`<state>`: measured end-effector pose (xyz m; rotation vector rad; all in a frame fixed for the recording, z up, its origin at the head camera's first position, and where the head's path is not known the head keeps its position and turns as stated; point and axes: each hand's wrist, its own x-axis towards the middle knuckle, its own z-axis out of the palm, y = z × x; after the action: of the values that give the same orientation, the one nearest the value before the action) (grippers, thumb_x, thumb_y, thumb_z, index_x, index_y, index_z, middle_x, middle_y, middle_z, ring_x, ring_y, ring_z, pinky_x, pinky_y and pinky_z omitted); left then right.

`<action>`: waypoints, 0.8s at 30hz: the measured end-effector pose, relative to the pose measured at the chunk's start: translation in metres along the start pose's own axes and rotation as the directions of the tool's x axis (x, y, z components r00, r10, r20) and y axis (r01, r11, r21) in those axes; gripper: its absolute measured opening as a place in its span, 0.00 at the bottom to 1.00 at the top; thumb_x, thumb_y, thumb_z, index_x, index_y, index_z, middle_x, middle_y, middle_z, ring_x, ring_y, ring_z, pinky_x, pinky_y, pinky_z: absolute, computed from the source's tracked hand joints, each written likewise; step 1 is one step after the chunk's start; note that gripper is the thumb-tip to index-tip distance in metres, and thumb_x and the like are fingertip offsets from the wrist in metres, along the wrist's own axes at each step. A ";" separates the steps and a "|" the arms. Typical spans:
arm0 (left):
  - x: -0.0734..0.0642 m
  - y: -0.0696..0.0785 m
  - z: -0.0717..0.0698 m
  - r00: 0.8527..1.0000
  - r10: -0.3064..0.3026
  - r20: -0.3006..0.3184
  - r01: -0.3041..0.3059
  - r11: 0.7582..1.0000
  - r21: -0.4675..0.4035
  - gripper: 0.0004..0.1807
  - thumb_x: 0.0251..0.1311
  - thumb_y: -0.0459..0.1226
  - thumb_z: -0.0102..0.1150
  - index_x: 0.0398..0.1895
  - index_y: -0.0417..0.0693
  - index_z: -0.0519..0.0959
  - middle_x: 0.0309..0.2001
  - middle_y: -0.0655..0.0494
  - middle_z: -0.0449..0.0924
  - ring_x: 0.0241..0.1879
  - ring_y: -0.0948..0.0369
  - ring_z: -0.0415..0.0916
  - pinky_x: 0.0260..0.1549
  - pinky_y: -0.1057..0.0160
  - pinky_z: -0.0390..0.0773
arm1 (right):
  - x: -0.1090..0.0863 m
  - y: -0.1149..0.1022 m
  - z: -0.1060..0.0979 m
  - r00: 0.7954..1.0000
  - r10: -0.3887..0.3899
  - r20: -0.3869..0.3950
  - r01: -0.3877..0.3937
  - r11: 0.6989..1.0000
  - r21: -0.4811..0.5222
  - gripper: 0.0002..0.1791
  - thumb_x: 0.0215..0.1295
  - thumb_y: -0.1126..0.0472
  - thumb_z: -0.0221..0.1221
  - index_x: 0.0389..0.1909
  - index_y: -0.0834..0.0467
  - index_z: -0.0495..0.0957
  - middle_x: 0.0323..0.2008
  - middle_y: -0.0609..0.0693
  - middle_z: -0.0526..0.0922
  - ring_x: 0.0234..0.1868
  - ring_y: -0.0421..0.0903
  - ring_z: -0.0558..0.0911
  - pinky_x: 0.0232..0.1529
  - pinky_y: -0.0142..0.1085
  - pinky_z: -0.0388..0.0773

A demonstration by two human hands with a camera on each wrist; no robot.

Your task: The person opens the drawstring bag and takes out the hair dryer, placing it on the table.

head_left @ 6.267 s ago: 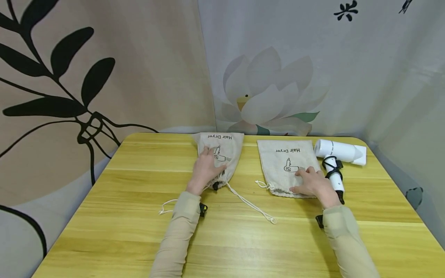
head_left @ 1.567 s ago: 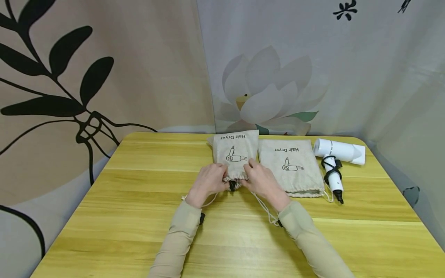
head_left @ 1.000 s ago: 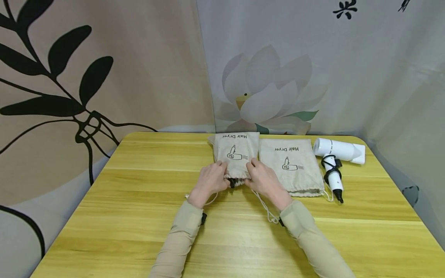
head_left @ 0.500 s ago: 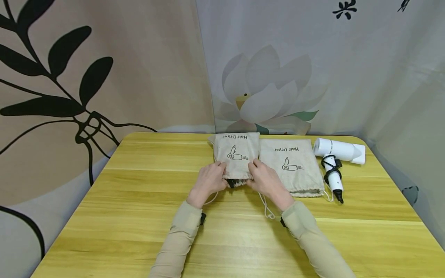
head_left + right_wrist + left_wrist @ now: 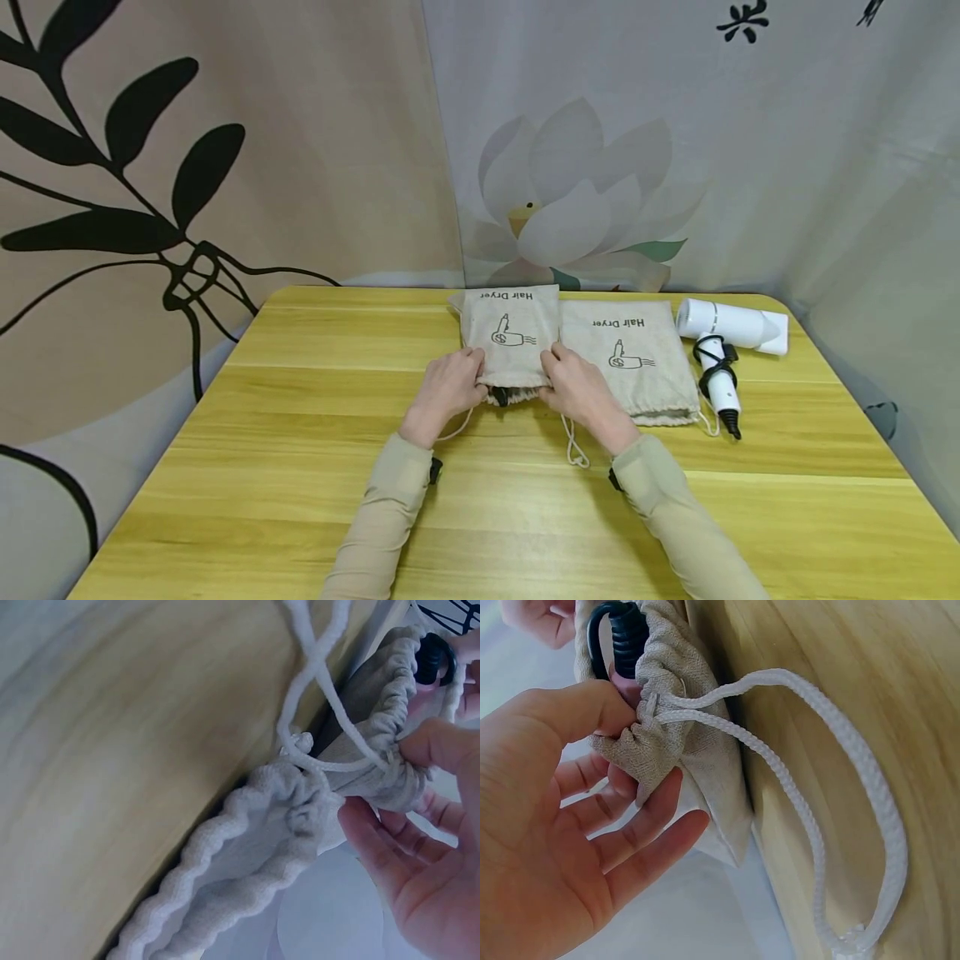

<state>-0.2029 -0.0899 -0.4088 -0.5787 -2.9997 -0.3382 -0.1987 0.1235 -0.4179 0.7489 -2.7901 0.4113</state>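
A beige drawstring bag printed "Hair Dryer" lies at the table's back. My left hand pinches its mouth at the left side, thumb and fingers on the gathered cloth. At the right side of the same mouth, my right hand pinches the edge. The mouth gapes between them, and a black ridged cord end shows inside. White drawstrings loop out from both sides. A second "Hair Dryer" bag lies flat just right of the first; its ruffled mouth is parted in the right wrist view.
At the back right of the wooden table lie a white cylinder with a flattened end and a white handle-like device wrapped in black cord. A printed curtain hangs behind the table.
Earlier my hands rested on separate bags. The left bag has since shifted right, beside the second one. Both hands now grip its mouth and have drawn it wider over the last second.
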 end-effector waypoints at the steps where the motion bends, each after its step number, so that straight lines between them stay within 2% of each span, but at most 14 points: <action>1: 0.000 0.000 -0.001 1.000 -0.001 0.005 0.001 1.000 -0.002 0.12 0.47 0.35 0.65 0.25 0.50 0.69 0.24 0.58 0.71 0.23 0.61 0.67 0.19 0.65 0.66 | 0.000 0.000 0.000 1.000 0.000 0.000 0.000 1.000 0.000 0.15 0.47 0.62 0.68 0.26 0.58 0.68 0.27 0.49 0.68 0.24 0.43 0.66 0.21 0.32 0.69; 13: -0.001 -0.004 -0.004 0.998 -0.022 0.060 0.023 0.999 -0.025 0.14 0.45 0.33 0.68 0.27 0.50 0.69 0.27 0.58 0.71 0.26 0.60 0.69 0.22 0.64 0.67 | -0.003 0.002 -0.001 1.000 0.015 0.016 -0.015 1.000 0.013 0.15 0.46 0.63 0.69 0.27 0.57 0.69 0.27 0.48 0.68 0.25 0.42 0.68 0.22 0.32 0.69; 19: -0.002 -0.007 -0.007 0.998 -0.034 0.058 0.035 0.999 -0.024 0.15 0.43 0.32 0.70 0.27 0.50 0.70 0.29 0.58 0.73 0.28 0.59 0.71 0.23 0.63 0.70 | -0.005 0.006 0.001 1.000 0.001 0.001 -0.001 1.000 0.002 0.12 0.46 0.68 0.64 0.27 0.57 0.69 0.27 0.48 0.68 0.24 0.43 0.66 0.21 0.33 0.67; 24: -0.003 -0.009 -0.009 0.998 -0.028 0.057 0.030 0.999 -0.033 0.15 0.43 0.30 0.69 0.29 0.49 0.71 0.30 0.56 0.74 0.29 0.58 0.72 0.24 0.62 0.71 | -0.005 0.007 0.000 1.000 -0.005 -0.001 0.005 1.000 -0.001 0.12 0.46 0.68 0.65 0.28 0.57 0.71 0.27 0.49 0.69 0.25 0.42 0.68 0.22 0.32 0.68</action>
<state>-0.2037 -0.1012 -0.4021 -0.5565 -3.0647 -0.3816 -0.1982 0.1321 -0.4206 0.7554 -2.7869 0.4096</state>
